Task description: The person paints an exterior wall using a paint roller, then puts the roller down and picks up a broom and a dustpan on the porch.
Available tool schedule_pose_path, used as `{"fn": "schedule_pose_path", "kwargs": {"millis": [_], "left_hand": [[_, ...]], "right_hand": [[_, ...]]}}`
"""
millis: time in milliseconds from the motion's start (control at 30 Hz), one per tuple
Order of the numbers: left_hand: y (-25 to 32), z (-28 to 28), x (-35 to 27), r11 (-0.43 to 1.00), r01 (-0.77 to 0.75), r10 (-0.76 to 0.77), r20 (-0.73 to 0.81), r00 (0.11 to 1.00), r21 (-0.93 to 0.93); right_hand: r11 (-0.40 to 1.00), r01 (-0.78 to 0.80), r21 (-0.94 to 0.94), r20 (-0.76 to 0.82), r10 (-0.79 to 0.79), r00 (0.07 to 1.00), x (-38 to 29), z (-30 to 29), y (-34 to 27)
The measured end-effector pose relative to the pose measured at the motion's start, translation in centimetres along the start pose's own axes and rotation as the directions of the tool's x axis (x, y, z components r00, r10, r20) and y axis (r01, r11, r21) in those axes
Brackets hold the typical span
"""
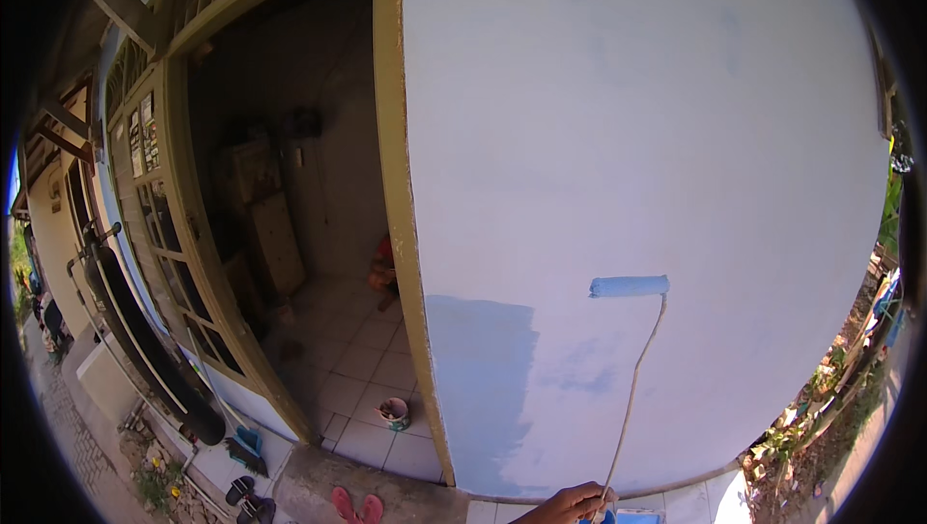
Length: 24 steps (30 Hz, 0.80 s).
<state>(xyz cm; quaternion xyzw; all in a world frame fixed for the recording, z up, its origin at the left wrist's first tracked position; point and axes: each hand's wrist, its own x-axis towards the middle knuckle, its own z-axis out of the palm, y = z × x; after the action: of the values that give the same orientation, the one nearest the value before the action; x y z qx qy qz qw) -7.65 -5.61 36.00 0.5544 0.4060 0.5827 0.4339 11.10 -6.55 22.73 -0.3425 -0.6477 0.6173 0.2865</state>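
My left hand [568, 504] is at the bottom edge, shut around the lower part of a long thin metal rod [628, 404]. The rod rises to a paint roller [628, 286] loaded with light blue paint. The roller lies against or just in front of the pale wall [652, 162]; contact cannot be told. Left of it, a block of fresh blue paint [481, 379] borders the door frame, with a fainter blue patch [579, 373] beside it. Below, a blue-filled tray [641, 517] is partly cut off. My right hand is out of view.
An open doorway with a yellowish wooden frame [409, 234] stands left; inside, a person [382, 274] is partly hidden. A small bucket [392, 414] sits on the tiles. Pink flip-flops [357, 506], dark sandals [250, 501] and a broom [246, 451] lie near the threshold. Plants [789, 419] border the right.
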Motion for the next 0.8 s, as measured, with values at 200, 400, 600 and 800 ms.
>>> {"fn": "schedule_pose_path", "kwargs": {"millis": [200,400,600,800], "left_hand": [[0.3,-3.3,0.7,0.989,0.035,-0.032,0.025,0.999,-0.143],[5.8,-4.2,1.1,0.989,0.081,-0.081,0.001,0.997,-0.126],[1.6,-2.1,-0.1,0.986,0.158,-0.161,0.064,0.985,0.060],[-3.5,4.0,2.1,0.970,0.213,-0.233,0.207,0.950,0.113]], "right_hand": [[0.970,0.075,0.233,-0.074,-0.060,0.996,0.4,3.5,-4.9],[0.956,0.185,0.226,-0.126,-0.160,0.979,2.6,4.2,-2.9],[0.987,0.109,0.118,-0.126,-0.094,0.987,-0.3,1.6,-4.9],[0.513,0.504,-0.695,0.145,-0.587,0.797,-4.8,-7.6,3.3]]}}
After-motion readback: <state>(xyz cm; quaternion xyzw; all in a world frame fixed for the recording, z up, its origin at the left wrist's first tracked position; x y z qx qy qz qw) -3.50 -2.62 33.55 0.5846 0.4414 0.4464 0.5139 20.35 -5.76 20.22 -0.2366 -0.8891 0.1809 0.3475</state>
